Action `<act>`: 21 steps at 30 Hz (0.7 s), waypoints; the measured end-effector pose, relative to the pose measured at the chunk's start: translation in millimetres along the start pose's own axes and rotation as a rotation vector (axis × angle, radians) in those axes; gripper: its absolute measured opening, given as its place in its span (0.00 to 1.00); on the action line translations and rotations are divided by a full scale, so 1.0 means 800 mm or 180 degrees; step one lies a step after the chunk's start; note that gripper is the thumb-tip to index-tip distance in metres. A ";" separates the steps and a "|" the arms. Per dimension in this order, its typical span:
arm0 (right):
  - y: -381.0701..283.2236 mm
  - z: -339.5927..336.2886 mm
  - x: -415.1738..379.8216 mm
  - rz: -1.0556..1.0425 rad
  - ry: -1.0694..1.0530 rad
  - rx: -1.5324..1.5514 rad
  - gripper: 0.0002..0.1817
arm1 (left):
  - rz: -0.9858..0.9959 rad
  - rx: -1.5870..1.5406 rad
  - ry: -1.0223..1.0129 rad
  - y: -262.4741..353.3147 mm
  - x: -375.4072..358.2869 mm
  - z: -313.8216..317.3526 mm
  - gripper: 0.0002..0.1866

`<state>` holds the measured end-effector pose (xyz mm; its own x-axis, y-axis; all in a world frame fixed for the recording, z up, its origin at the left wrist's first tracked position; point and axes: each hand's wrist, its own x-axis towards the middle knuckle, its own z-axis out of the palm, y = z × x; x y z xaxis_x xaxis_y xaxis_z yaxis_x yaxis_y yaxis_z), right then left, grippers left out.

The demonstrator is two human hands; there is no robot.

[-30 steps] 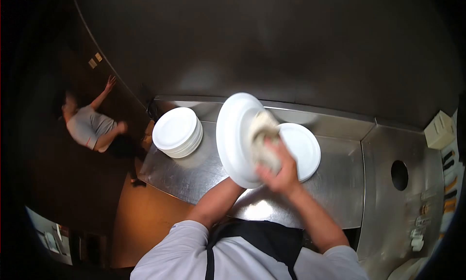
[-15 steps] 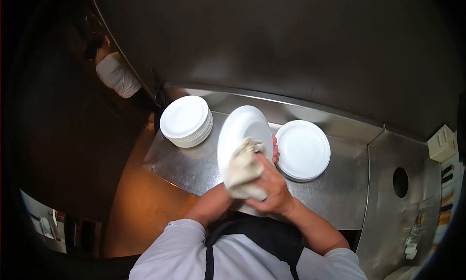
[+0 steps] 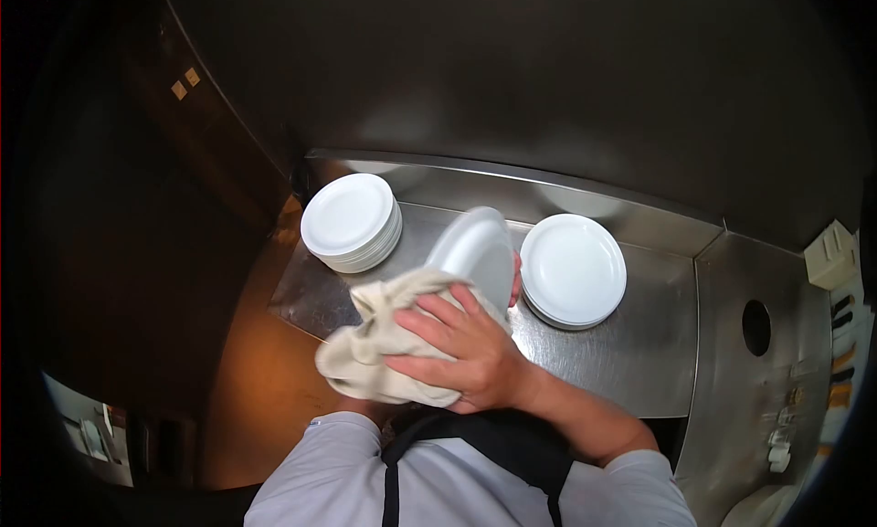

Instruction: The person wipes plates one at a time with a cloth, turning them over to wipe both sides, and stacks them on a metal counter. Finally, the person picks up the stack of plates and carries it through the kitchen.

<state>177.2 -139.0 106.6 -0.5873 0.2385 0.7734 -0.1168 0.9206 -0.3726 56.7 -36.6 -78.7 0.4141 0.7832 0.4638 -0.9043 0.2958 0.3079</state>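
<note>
A white plate point(image 3: 484, 244) is held tilted above the steel counter, its lower part covered by a cream cloth point(image 3: 370, 344). My right hand point(image 3: 470, 349) presses the cloth against the plate, fingers spread over the fabric. Only the fingertips of my left hand point(image 3: 516, 279) show, curled around the plate's right edge from behind; the plate and cloth hide the rest of it. A tall stack of white plates point(image 3: 352, 218) stands to the left on the counter. On the right is a lower stack of plates point(image 3: 574, 269).
The steel counter point(image 3: 621, 367) has a raised back edge below a dark wall. To the right, another steel surface has a round dark hole point(image 3: 755, 327), with small glasses and cups point(image 3: 779, 445) near it. A cream box point(image 3: 829, 256) and knives point(image 3: 842, 326) are at the far right.
My right hand and the cloth have swept left and down across the plate, and the cloth now spreads wider. A person at the upper left has gone out of view.
</note>
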 end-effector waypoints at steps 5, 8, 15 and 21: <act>0.075 -0.036 0.037 0.0944 0.0858 0.0498 0.29 | -0.0006 -0.0065 -0.0010 0.001 -0.016 -0.005 0.25; 0.096 -0.024 -0.013 0.2145 0.1027 0.1018 0.25 | 0.0058 -0.0022 -0.0010 0.019 -0.031 -0.018 0.26; 0.017 0.027 -0.050 0.0017 -0.0063 0.0359 0.24 | 0.0039 -0.0074 -0.0315 0.019 0.004 -0.003 0.26; 0.037 0.035 -0.093 0.0474 0.1083 -0.0230 0.31 | 0.0109 -0.0102 -0.0821 0.032 0.055 0.046 0.21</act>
<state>195.0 -138.3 24.1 -0.2924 0.4492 0.8442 0.0137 0.8847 -0.4660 55.8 -14.7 -19.7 0.3922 0.6290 0.6712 -0.9194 0.2919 0.2637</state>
